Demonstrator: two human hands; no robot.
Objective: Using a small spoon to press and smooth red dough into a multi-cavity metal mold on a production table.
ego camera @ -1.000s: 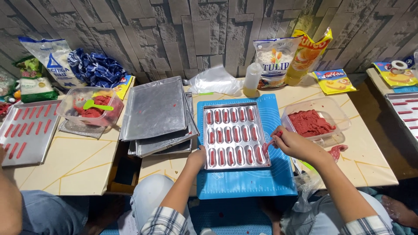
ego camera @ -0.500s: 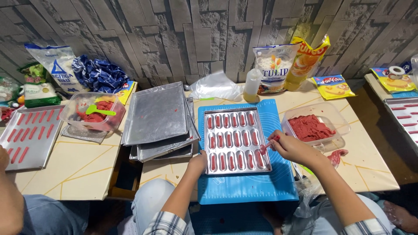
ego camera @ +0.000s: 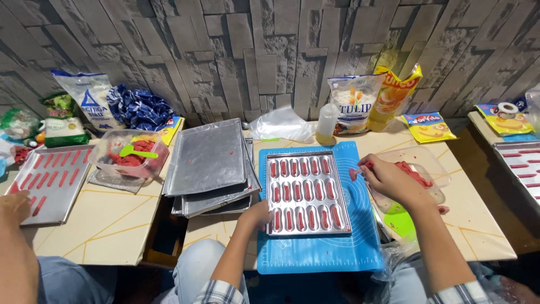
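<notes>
My left hand (ego camera: 260, 215) gripped the mould tray (ego camera: 306, 192) at frame centre; right hand (ego camera: 388, 179) pinched red dough (ego camera: 353, 174), which could've smeared the rim.

Around the mould tray (ego camera: 306, 194), bare blue mat (ego camera: 320, 253) is left open in front. Its left side is hemmed by stacked trays (ego camera: 211, 169), its right by a clear tub (ego camera: 419, 180), its far side by a bottle (ego camera: 326, 124) and bags (ego camera: 354, 104).

The right hand (ego camera: 388, 179) hides part of the clear tub (ego camera: 430, 169); the far-right tray (ego camera: 520, 163) is cut by the edge
</notes>
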